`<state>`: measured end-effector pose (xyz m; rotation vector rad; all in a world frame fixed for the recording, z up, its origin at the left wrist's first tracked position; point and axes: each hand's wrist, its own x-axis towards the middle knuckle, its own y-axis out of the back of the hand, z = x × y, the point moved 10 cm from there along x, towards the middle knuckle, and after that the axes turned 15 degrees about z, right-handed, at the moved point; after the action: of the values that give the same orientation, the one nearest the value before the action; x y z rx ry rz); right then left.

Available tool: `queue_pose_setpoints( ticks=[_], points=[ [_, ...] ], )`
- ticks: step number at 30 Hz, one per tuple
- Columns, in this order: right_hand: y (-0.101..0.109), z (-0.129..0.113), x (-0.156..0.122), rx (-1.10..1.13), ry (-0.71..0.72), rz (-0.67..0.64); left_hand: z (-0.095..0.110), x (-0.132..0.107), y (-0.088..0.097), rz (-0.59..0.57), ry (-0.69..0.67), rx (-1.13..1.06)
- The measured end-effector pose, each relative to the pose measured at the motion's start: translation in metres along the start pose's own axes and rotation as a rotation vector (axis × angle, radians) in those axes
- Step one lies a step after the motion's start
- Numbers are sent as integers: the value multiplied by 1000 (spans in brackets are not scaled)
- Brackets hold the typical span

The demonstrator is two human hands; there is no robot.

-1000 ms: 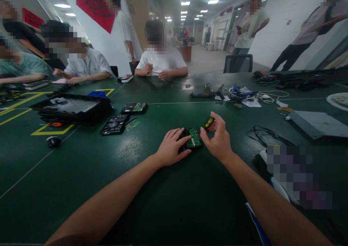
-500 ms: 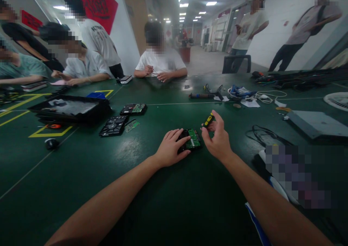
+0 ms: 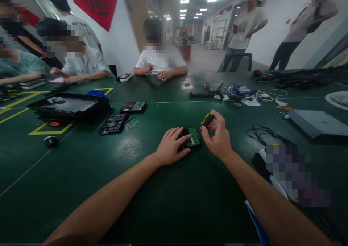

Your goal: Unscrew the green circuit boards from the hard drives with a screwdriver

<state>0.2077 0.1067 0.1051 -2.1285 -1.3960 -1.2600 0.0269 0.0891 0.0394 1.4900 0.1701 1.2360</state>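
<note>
A hard drive (image 3: 194, 138) with a green circuit board on its upper face lies flat on the dark green table. My left hand (image 3: 170, 146) rests over its left part, the fingers across the top and the thumb along the near edge, holding it against the table. My right hand (image 3: 217, 135) is closed, by thumb and fingers, on a screwdriver (image 3: 208, 119) with a black and yellow handle. The handle is tilted, just beyond the drive's right end. I cannot make out the screwdriver's shaft or tip.
Left of my hands lie another hard drive (image 3: 133, 107), a black drive casing (image 3: 113, 124) and a loose green circuit board (image 3: 132, 123). Farther left is a black tray (image 3: 99, 106). A grey metal box (image 3: 318, 122) and cables (image 3: 262, 131) lie right. People sit across the table.
The screwdriver handle has turned in my right hand, showing a different side of its yellow pattern. My left hand and the hard drive stay put.
</note>
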Motion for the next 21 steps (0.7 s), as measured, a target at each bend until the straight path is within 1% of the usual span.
queue_pose_setpoints(
  ticks=[4,7,11,14,17,21],
  points=[
    [3,0,0,-41,20,51,-1,0,0,5,7,-9],
    [2,-2,-1,-36,39,30,-1,0,-1,-3,7,-7],
    [-1,-1,-1,1,16,-10,0,0,0,-8,12,-6],
    [1,-1,0,-6,7,7,0,0,1,-7,13,-3],
    [3,-4,1,-48,28,29,1,1,1,-9,11,-4],
    [1,-6,2,-56,43,-17,1,1,0,-15,11,1]
  ],
)
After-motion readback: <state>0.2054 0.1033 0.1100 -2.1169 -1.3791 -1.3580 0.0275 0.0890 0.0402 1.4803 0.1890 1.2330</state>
